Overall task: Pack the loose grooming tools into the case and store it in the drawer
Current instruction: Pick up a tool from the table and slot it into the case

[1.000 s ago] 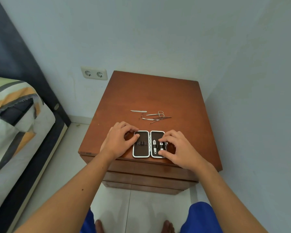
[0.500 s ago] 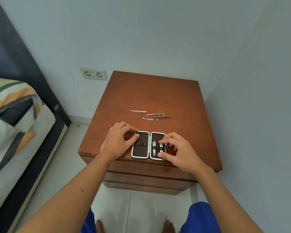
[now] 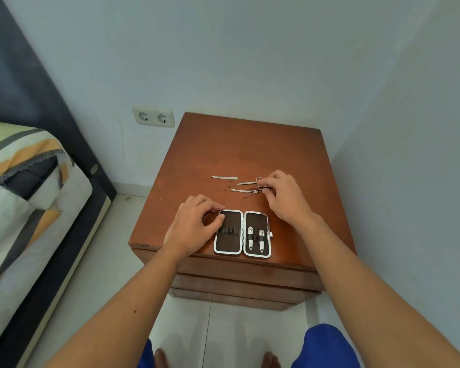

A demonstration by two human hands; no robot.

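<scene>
The case point(image 3: 242, 233) is lying open and flat near the front edge of the counter point(image 3: 250, 144), both halves facing up. Two clipper-type tools point(image 3: 255, 238) are sitting under the elastic strap in the right half. The loops in the left half are showing empty. Judged from this layout, the packing is at an early stage: most slots are waiting to be filled, the case is not yet closed, and the drawer point(image 3: 246, 272) below the counter top is appearing shut.

The loose tools are lying behind the case, toward the wall. A flat nail file point(image 3: 225, 177) is resting alone to the left, well apart from both hands. The small scissors point(image 3: 250, 182) and a cluster of thin slender tools point(image 3: 246, 192) are lying just to its right, overlapping one another; the individual pieces in the cluster are too fine to identify.

The right hand point(image 3: 283, 197) is reaching over the right end of that cluster, fingers curled narrow and pinching at the tool ends near the scissor loops. Whether a tool is actually gripped or lifted cannot be told. The left hand point(image 3: 194, 227) is resting on the counter, with its thumb and fingertips touching the left rim of the case, apparently steadying it; it is holding nothing else.

Remaining work, as judged: seat each loose tool, close the case, open the drawer, and place the case inside.
</scene>
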